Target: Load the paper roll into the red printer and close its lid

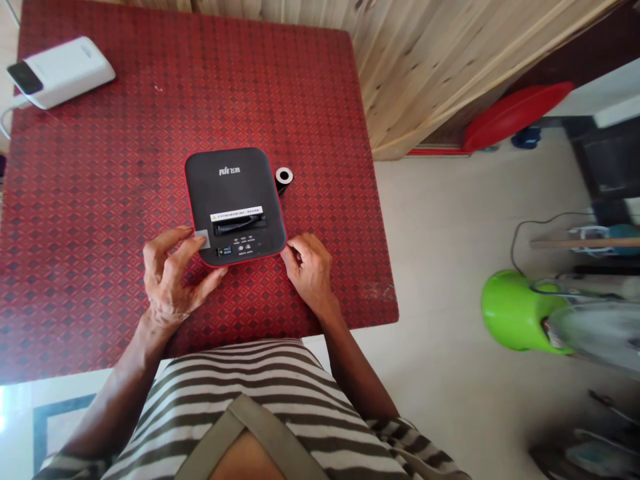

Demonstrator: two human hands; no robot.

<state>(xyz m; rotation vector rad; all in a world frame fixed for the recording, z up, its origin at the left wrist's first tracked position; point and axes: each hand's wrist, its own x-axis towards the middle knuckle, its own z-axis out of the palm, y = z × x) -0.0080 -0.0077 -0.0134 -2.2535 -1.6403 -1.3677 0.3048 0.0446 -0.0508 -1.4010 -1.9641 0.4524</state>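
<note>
A black receipt printer [237, 190] with a red rim lies flat on the red patterned table. A white label strip, a paper slot and small icons show on its top. My left hand [173, 273] grips the near left corner, with a fingertip on top beside a pale sticker [202, 239] and the thumb at the near edge. At the near right corner, the curled fingers of my right hand [310, 267] press against the rim; their tips are partly hidden. A paper roll [284, 176] with a white end and dark side stands just right of the printer.
A white power bank [67, 72] with a dark end and a cable sits at the far left of the table [125, 133]. Wooden panelling [400, 73] borders the far side. Right of the table, a green bucket [520, 310] and cords are on the floor.
</note>
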